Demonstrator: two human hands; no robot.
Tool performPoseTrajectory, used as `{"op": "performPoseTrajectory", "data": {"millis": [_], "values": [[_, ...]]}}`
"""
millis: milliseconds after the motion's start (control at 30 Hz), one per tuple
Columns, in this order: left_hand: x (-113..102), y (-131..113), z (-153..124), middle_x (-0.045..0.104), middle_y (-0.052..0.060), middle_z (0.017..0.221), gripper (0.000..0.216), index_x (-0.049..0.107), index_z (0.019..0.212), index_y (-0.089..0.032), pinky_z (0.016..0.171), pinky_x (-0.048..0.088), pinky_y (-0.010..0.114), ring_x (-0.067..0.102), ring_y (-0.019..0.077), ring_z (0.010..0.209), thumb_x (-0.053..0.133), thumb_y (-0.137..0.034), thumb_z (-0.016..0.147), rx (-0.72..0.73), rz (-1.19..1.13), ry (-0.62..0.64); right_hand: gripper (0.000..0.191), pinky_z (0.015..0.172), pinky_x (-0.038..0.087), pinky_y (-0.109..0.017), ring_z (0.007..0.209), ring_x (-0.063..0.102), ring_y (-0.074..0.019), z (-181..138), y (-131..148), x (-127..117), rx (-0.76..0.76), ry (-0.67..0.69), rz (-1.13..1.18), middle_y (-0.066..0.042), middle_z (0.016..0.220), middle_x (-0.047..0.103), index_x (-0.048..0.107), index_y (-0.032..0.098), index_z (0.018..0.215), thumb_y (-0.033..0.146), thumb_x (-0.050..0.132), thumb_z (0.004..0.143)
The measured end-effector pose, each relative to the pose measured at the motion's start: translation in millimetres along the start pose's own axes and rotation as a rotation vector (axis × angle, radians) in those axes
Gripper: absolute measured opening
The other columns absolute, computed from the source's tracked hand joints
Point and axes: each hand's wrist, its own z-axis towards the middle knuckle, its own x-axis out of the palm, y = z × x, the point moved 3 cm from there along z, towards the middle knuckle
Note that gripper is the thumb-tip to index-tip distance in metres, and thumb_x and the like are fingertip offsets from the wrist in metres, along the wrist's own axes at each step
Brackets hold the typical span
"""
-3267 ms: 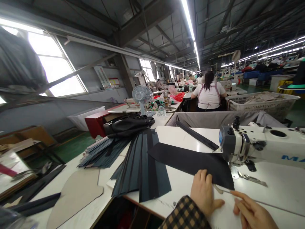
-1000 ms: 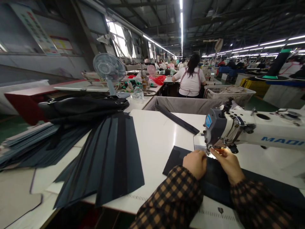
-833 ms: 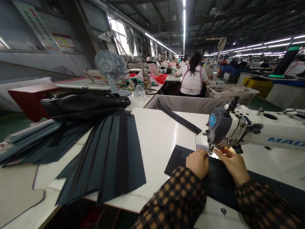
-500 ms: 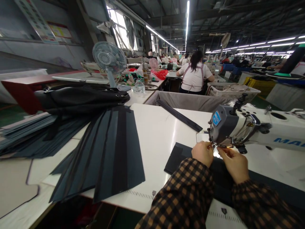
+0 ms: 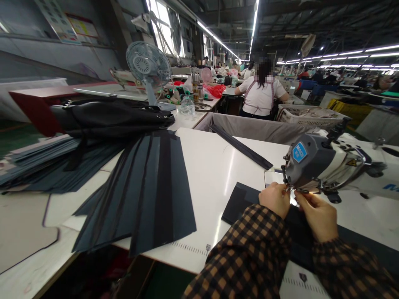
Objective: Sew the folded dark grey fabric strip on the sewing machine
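Note:
Both hands meet at the needle area of a sewing machine [image 5: 308,160], under its grey head. My left hand [image 5: 274,200] is closed, its thumb and fingertips pinched just left of the needle. My right hand [image 5: 319,216] is pinched close by on the right. Whatever lies between the fingertips is too small to make out; a small lamp glows there. Beneath my hands and forearms a dark fabric piece [image 5: 239,202] lies across the white table [image 5: 207,166], partly covered by the checked sleeves.
Dark fabric panels [image 5: 143,191] fan out on the left, beside another stack [image 5: 40,166] and a black bag [image 5: 115,118]. A dark strip [image 5: 243,147] lies behind. Farther back are a fan [image 5: 149,62], a grey cloth-lined bin [image 5: 246,124] and a seated person [image 5: 258,95].
The view has shifted, so everything sits further right and the background slightly higher. My hands keep their pinched pose at the needle; the fabric has not visibly moved on the table.

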Motion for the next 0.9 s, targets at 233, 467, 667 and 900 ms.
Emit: {"op": "performPoseTrajectory", "data": {"millis": [233, 467, 667, 900], "values": [[3, 0, -1, 0.059, 0.003, 0.088, 0.029, 0.061, 0.089, -0.024, 0.06, 0.039, 0.026, 0.056, 0.016, 0.078, 0.035, -0.037, 0.084, 0.044, -0.001, -0.012, 0.042, 0.058, 0.041, -0.026, 0.063, 0.057, -0.0199, -1, -1, 6, 0.028, -0.024, 0.076, -0.004, 0.063, 0.063, 0.066, 0.014, 0.077, 0.053, 0.063, 0.062], [7, 0, 0, 0.059, 0.001, 0.088, 0.025, 0.059, 0.084, -0.023, 0.053, 0.034, 0.024, 0.056, 0.0133, 0.073, 0.037, -0.034, 0.084, 0.09, 0.018, -0.052, 0.041, 0.057, 0.04, -0.027, 0.064, 0.056, -0.0201, 2, -8, 10, 0.025, -0.039, 0.126, -0.006, 0.065, 0.063, 0.064, 0.013, 0.077, 0.05, 0.065, 0.06], [11, -1, 0, 0.059, -0.002, 0.082, 0.026, 0.057, 0.077, -0.022, 0.048, 0.028, 0.024, 0.056, 0.0131, 0.067, 0.037, -0.036, 0.084, 0.083, 0.028, -0.106, 0.039, 0.047, 0.035, -0.024, 0.051, 0.048, -0.0134, 2, -12, 14, 0.039, 0.057, 0.278, -0.001, 0.056, 0.055, 0.06, 0.014, 0.076, 0.051, 0.063, 0.063], [16, 2, 4, 0.056, -0.002, 0.072, 0.019, 0.055, 0.067, -0.021, 0.049, 0.029, 0.023, 0.053, 0.0111, 0.063, 0.042, -0.029, 0.079, 0.104, -0.029, -0.131, 0.033, 0.04, 0.025, -0.021, 0.043, 0.035, -0.0073, -4, -2, 20, 0.044, 0.207, 0.459, 0.005, 0.048, 0.041, 0.052, 0.015, 0.067, 0.047, 0.059, 0.069]]}}
